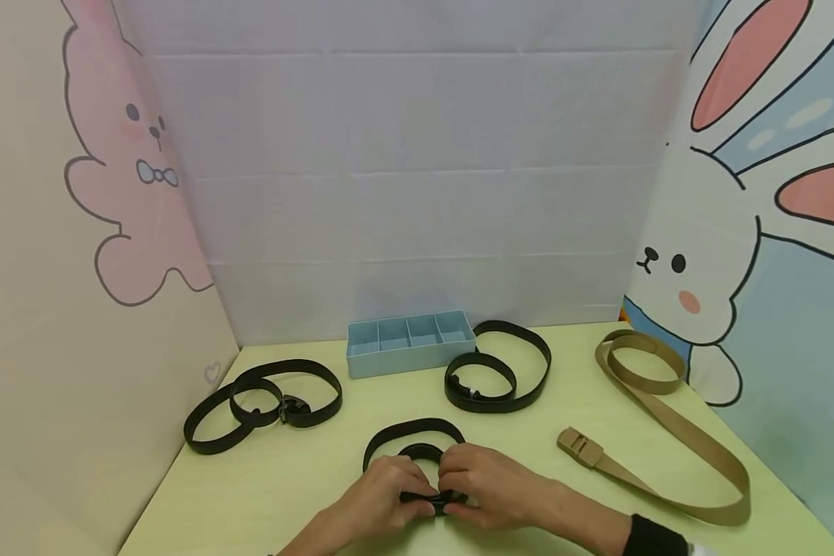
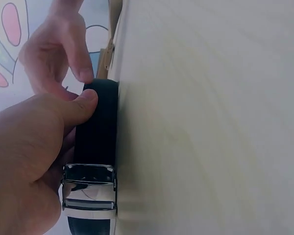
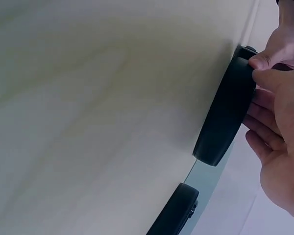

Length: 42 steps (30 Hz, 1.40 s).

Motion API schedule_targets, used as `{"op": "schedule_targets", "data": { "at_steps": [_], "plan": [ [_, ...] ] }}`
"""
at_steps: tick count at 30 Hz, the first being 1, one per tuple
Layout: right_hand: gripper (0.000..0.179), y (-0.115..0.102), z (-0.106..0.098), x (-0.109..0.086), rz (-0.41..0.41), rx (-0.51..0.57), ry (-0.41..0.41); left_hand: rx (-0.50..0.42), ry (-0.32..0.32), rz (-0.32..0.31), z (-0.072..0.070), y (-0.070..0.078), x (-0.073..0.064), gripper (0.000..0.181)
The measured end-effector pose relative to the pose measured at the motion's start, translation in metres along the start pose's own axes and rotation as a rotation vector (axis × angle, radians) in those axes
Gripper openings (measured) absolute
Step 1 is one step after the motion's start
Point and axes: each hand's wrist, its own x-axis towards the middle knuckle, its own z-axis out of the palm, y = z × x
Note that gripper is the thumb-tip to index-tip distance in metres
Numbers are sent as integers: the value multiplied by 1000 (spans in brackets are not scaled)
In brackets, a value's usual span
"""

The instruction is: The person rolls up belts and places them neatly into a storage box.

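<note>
A black belt (image 1: 414,426) stands on its edge in loops at the table's near middle. My left hand (image 1: 388,494) pinches its near strap between thumb and fingers. Beside it my right hand (image 1: 489,483) pinches the same strap, the fingertips of both hands almost meeting. In the left wrist view the strap (image 2: 97,129) runs under the left thumb, and a shiny metal buckle (image 2: 89,191) sits beside that hand. The right wrist view shows the dark strap (image 3: 228,110) curving away from the right hand (image 3: 284,112). Fingers hide part of the inner loop.
Two more black belts lie looped, one at left (image 1: 211,446) and one at back right (image 1: 546,363). A tan webbing belt (image 1: 698,448) with a plastic buckle stretches along the right side. A blue compartment tray (image 1: 410,361) stands at the back against the white backdrop (image 1: 424,193).
</note>
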Motion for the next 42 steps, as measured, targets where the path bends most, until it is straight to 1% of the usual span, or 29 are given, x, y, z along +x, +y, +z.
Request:
{"op": "schedule_targets", "data": {
  "at_steps": [4, 8, 10, 13, 15, 17, 20, 23, 24, 26, 28, 30, 33, 36, 37, 39, 40, 42],
  "plan": [
    [15, -1, 1, 3, 19, -24, -27, -19, 5, -21, 0, -1, -1, 12],
    [16, -2, 3, 6, 20, -93, -54, -38, -13, -37, 0, -4, -4, 13],
    [15, -3, 4, 8, 11, -132, -66, -46, -26, -69, -4, -5, -6, 15],
    [14, -4, 5, 9, 10, -155, -87, -39, -36, -154, -17, -6, -12, 22],
    [14, -4, 6, 10, 14, -149, -101, -2, -32, -219, -30, -6, -18, 28],
    [14, -3, 5, 10, 16, -144, -110, 68, -35, -269, -43, -7, -24, 32],
    [13, -2, 4, 10, 15, -146, -112, 193, -84, -337, -60, -5, -31, 39],
    [13, 1, 3, 10, 16, -159, -112, 267, -140, -372, -66, -2, -36, 45],
    [13, 2, 3, 9, 17, -162, -114, 280, -148, -380, -65, 0, -36, 47],
    [13, 4, 3, 9, 22, -163, -122, 286, -144, -383, -62, 3, -37, 45],
    [13, 6, 4, 9, 27, -159, -130, 267, -143, -396, -58, 6, -35, 40],
    [13, 7, 4, 8, 31, -150, -137, 211, -165, -427, -54, 10, -33, 33],
    [13, 10, 4, 9, 36, -131, -147, 120, -235, -472, -51, 16, -30, 25],
    [12, 12, 2, 9, 40, -112, -156, 43, -319, -512, -52, 23, -28, 30],
    [12, 13, 2, 10, 41, -105, -159, 25, -343, -516, -52, 25, -28, 32],
    [12, 16, 0, 10, 45, -85, -162, -10, -388, -507, -52, 30, -26, 33],
    [12, 18, 0, 10, 46, -76, -163, -21, -409, -486, -50, 33, -25, 32],
    [12, 21, 0, 11, 51, -52, -162, -41, -438, -407, -45, 38, -21, 26]
  ]
}}
